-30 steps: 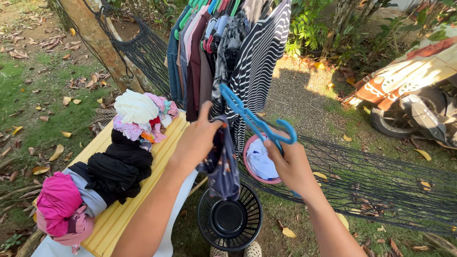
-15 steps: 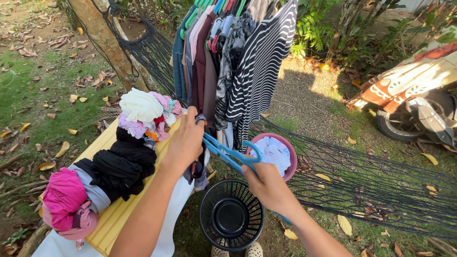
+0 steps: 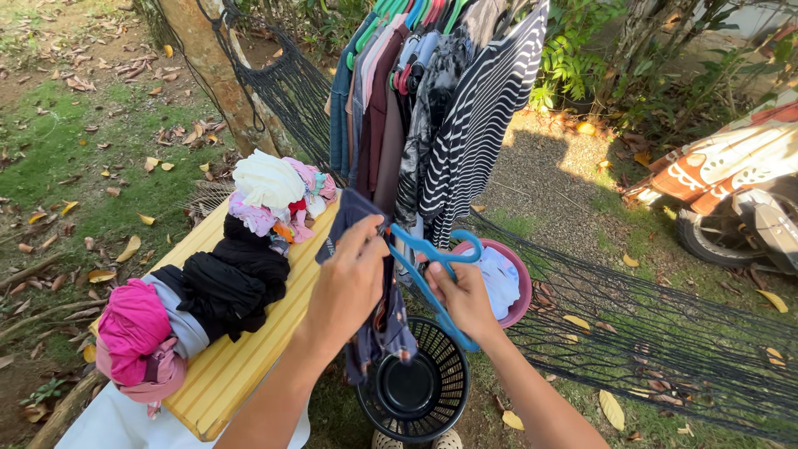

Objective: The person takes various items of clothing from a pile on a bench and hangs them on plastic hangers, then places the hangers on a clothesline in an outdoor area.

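Head view: yellow slatted table (image 3: 241, 366) on leaf-strewn grass (image 3: 75, 158), hammock (image 3: 665, 324) alongside.

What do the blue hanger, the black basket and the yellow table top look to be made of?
Hanger: most likely moulded plastic, with an even bright blue colour, smooth and thin-limbed. Basket: likely plastic too, with black lattice walls and a glossy solid base that catches the light. Table top: ribbed yellow slats, matte; painted wood or plastic, the look leaves it open.

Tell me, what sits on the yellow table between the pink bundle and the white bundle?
In the head view, black clothes lie between the pink bundle and white bundle on the yellow table.
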